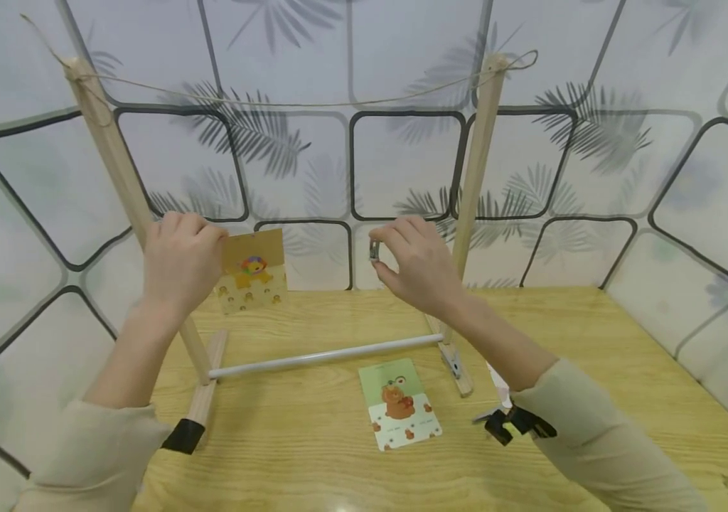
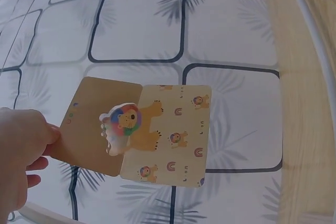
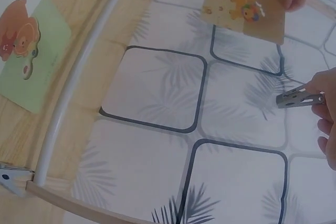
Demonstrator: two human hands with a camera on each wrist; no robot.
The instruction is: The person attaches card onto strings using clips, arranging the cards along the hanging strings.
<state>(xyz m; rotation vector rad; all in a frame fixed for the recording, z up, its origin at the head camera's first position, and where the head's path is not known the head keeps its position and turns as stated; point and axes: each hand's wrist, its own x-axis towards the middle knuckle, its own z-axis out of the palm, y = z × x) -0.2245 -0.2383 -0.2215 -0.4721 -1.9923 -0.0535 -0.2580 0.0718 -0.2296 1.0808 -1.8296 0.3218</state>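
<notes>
By one edge my left hand [image 1: 181, 267] pinches a brown and cream card [image 2: 168, 145] printed with a lion, holding it in the air beside the left wooden post [image 1: 114, 153]. My right hand [image 1: 418, 263] holds a small metal clip [image 3: 299, 98] between thumb and fingertips, level with the card and apart from it. Above both hands a thin string [image 1: 287, 104] sags between the tops of the two posts. A green and white card with a bear [image 1: 400, 404] lies on the table below.
A white rod [image 1: 325, 355] joins the stand's two wooden feet. Another metal clip [image 1: 452, 361] sits on the right foot. Near my right sleeve lie a dark-handled tool [image 1: 498, 425] and part of a pale card [image 1: 498, 384]. A patterned curtain [image 1: 300, 163] hangs behind the stand.
</notes>
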